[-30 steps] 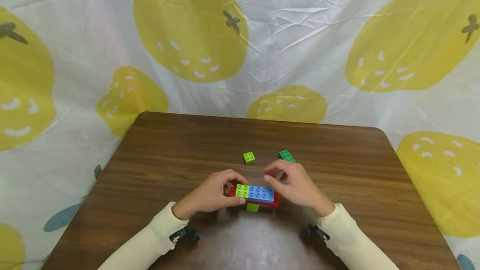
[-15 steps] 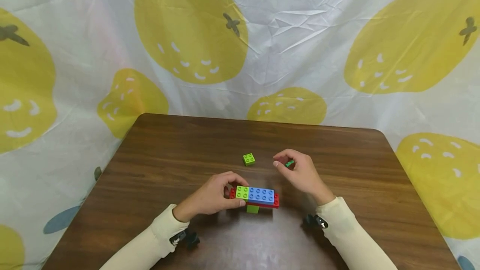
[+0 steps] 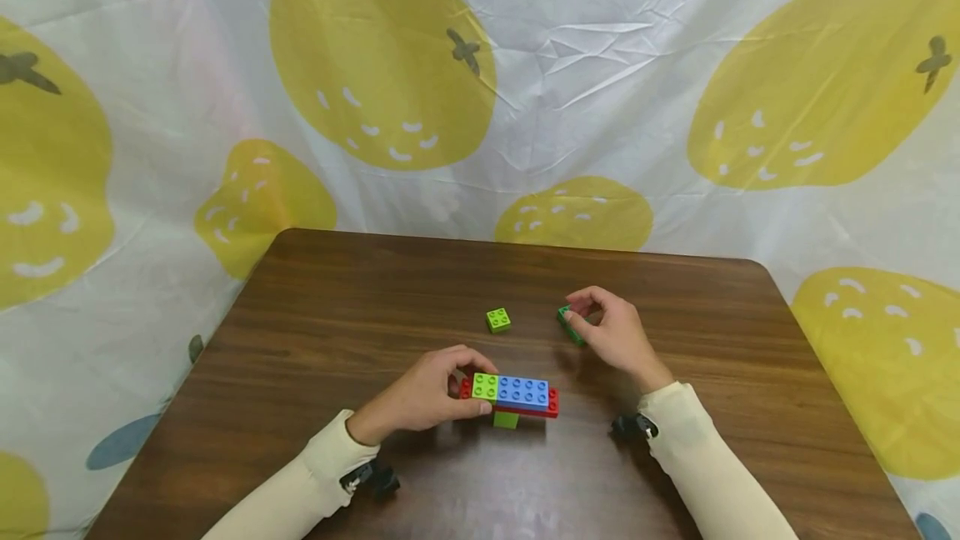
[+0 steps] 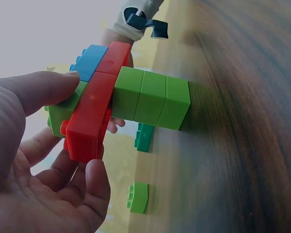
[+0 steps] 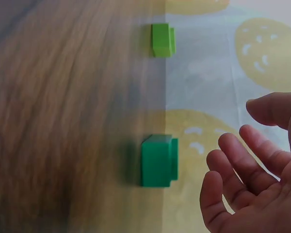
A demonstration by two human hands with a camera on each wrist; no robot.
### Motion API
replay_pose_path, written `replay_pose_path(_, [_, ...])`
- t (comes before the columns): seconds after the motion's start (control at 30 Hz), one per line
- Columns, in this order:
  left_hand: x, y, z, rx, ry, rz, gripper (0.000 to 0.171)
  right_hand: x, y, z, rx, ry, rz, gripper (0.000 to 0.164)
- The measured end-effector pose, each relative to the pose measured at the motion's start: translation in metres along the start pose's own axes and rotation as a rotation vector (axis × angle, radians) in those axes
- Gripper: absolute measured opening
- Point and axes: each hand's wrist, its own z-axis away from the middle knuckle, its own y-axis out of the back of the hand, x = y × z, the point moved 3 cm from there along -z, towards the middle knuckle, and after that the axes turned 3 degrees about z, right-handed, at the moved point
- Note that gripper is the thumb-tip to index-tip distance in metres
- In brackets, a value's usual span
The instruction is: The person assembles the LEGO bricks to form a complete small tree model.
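Head view: the dark green brick (image 3: 571, 332), toward the far edge of the tabletop (image 3: 360, 282), is partly covered by the right hand's fingers (image 3: 591, 294); the near edge is cut off. Right wrist view: the wood grain (image 5: 77, 107) is blurred.

The left hand (image 3: 420, 390) is gripping between thumb (image 4: 43, 92) and fingers (image 4: 97, 187); the right hand (image 3: 618, 336) is hovering farther forward, fingers loosely bending. Both forearms (image 3: 288, 482) are slanting inward behind the hands.
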Motion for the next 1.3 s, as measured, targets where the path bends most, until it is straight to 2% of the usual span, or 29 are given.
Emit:
replay_pose_path(0.33, [0.0, 0.002, 0.001, -0.008, 0.006, 0.015, 0.039, 0.024, -0.002, -0.003, -0.074, -0.167, 0.07, 0.038])
replay_pose_path(0.53, [-0.001, 0.002, 0.002, -0.009, 0.009, 0.011, 0.039, 0.031, -0.006, -0.004, -0.141, -0.223, 0.086, 0.046])
replay_pose_path(0.7, [-0.002, 0.002, 0.002, -0.012, 0.008, 0.011, 0.039, 0.032, -0.008, -0.004, -0.199, -0.225, 0.099, 0.056])
replay_pose_path(0.9, [-0.003, 0.002, 0.001, -0.009, 0.009, 0.019, 0.039, 0.032, -0.009, -0.004, -0.237, -0.227, 0.113, 0.058])
replay_pose_path(1.17, [-0.001, 0.0, 0.001, -0.011, 0.014, 0.024, 0.038, 0.034, -0.008, -0.005, -0.219, -0.199, 0.133, 0.044])
replay_pose_path(1.3, [-0.001, 0.0, 0.001, -0.008, 0.005, 0.023, 0.038, 0.032, -0.006, -0.003, -0.21, -0.199, 0.126, 0.041])
